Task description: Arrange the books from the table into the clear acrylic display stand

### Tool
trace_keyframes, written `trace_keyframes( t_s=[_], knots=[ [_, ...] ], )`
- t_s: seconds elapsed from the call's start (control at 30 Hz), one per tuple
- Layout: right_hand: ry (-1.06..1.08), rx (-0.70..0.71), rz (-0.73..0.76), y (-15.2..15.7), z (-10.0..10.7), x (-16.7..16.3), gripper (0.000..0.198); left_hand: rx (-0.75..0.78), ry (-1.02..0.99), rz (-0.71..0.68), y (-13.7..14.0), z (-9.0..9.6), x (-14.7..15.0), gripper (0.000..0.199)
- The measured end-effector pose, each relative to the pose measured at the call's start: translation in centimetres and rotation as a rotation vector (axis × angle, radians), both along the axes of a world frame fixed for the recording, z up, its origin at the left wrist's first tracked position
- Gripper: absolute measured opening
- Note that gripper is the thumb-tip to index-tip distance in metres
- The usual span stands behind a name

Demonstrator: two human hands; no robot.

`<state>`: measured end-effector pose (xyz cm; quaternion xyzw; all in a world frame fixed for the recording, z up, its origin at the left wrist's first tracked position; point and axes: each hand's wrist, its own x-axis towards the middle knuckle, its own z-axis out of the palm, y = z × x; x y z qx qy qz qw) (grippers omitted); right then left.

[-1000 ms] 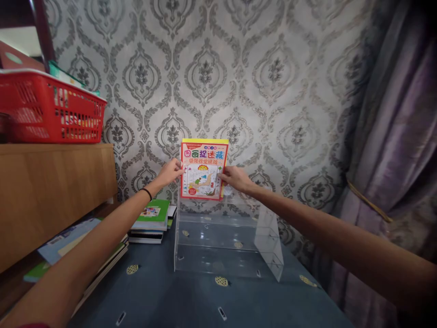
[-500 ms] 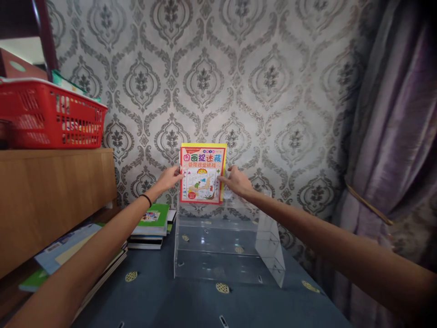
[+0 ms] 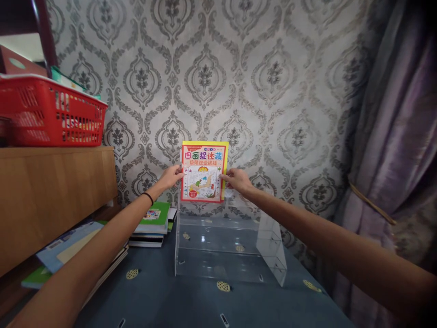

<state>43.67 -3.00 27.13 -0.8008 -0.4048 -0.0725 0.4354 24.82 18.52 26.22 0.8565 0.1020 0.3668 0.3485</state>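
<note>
A red-bordered picture book (image 3: 203, 175) stands upright at the top back of a clear acrylic tiered rack (image 3: 218, 248). A yellow cover (image 3: 223, 145) peeks out behind its top and right edges. My left hand (image 3: 170, 176) pinches the book's left edge, a black band around the wrist. On the opposite edge, my right hand (image 3: 239, 180) has its thumb at the front and its fingers toward the back. The lower steps of the rack hold nothing visible. Whether the book's bottom rests on the top tier, I cannot tell.
A stack of books with a green cover (image 3: 157, 214) lies left of the rack. More books (image 3: 68, 243) lie under my left forearm. A red basket (image 3: 75, 111) sits on a wooden cabinet (image 3: 58, 182). Patterned wall stands behind; a purple curtain (image 3: 385, 150) hangs at right.
Both hands keep their hold at the book's edges, and the book stays in nearly the same place on the rack. The whole view has shifted slightly.
</note>
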Motion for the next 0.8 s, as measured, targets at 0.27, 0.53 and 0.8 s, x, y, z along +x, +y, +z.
trace_keyframes(
  t_s=[0.27, 0.53, 0.8],
  knots=[
    [-0.036, 0.012, 0.012, 0.1, -0.6, 0.8, 0.026, 0.009, 0.018, -0.036, 0.2, 0.0, -0.1, 0.01],
    [-0.017, 0.032, 0.058, 0.0, -0.9, 0.6, 0.024, -0.013, 0.024, -0.05, 0.0, -0.6, 0.0, 0.014],
    [-0.06, 0.01, 0.065, -0.2, -1.1, 0.4, 0.021, -0.054, 0.056, -0.059, -0.1, -0.7, -0.3, 0.015]
  ],
)
